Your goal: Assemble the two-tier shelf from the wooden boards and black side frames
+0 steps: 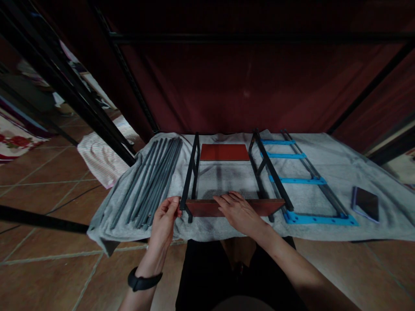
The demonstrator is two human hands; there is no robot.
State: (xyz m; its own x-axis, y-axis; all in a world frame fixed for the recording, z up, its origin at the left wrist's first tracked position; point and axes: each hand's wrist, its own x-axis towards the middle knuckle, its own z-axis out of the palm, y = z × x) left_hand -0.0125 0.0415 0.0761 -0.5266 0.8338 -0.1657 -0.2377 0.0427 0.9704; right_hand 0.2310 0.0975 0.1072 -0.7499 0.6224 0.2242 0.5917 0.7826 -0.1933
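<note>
A black metal frame with two side pieces stands on a grey cloth, with a reddish-brown board [201, 208] across its near side and an orange-red panel [225, 152] at its far side. My left hand [167, 212] is at the near end of the left side piece [190, 172], thumb and fingertips pinched together; anything between them is too small to make out. Over the middle of the board's upper edge lies my right hand [236, 211], its fingers bent over the edge and gripping it. The right side piece [274, 172] slants beyond that hand.
Several grey tubes [155, 181] lie bundled left of the frame on the grey cloth [327, 172]. Right of it is a rack of dark tubes with blue crosspieces [319, 219], then a phone [365, 204]. Dark posts [106, 129] and a maroon curtain [227, 86] bound the spot.
</note>
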